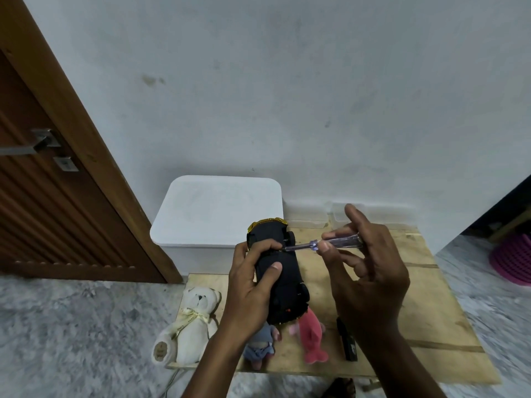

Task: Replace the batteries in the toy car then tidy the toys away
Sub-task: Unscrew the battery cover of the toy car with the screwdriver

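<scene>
My left hand grips a toy car turned belly-up above the wooden table; its underside is black, with gold bodywork at the far end. My right hand pinches a clear-handled screwdriver, whose tip touches the car's underside near the far wheel. On the table's near edge lie a cream teddy bear, a small grey-blue doll and a pink plush toy.
A white lidded box stands behind the table's left end. Two clear plastic containers sit at the table's back edge. A black flat object lies under my right wrist. A brown door is at left, a pink basket at right.
</scene>
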Demonstrator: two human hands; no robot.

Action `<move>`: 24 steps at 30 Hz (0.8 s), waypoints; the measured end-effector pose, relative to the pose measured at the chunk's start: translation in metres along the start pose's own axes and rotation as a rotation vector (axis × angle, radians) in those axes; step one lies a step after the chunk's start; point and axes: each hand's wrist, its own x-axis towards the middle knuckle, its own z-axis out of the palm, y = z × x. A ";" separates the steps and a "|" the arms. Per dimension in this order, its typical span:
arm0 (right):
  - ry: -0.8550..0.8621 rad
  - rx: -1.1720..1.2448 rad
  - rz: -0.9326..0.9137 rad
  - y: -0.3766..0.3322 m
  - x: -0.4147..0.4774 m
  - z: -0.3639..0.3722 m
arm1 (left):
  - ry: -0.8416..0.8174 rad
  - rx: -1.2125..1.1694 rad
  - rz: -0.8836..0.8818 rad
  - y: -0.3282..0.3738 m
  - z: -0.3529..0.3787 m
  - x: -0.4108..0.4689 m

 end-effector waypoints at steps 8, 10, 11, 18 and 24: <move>0.005 0.000 -0.006 -0.003 0.002 0.001 | 0.008 -0.010 -0.009 -0.001 -0.001 0.002; 0.000 0.002 -0.014 -0.003 0.002 0.001 | 0.007 -0.002 -0.012 -0.001 -0.001 0.001; -0.004 0.005 -0.020 -0.003 0.002 0.001 | 0.006 0.000 -0.013 -0.001 -0.001 0.001; -0.049 0.001 -0.056 -0.001 0.005 -0.001 | 0.004 0.004 -0.007 -0.001 -0.001 0.000; -0.081 0.021 -0.057 0.000 0.007 -0.003 | 0.013 -0.011 0.028 0.000 -0.001 -0.001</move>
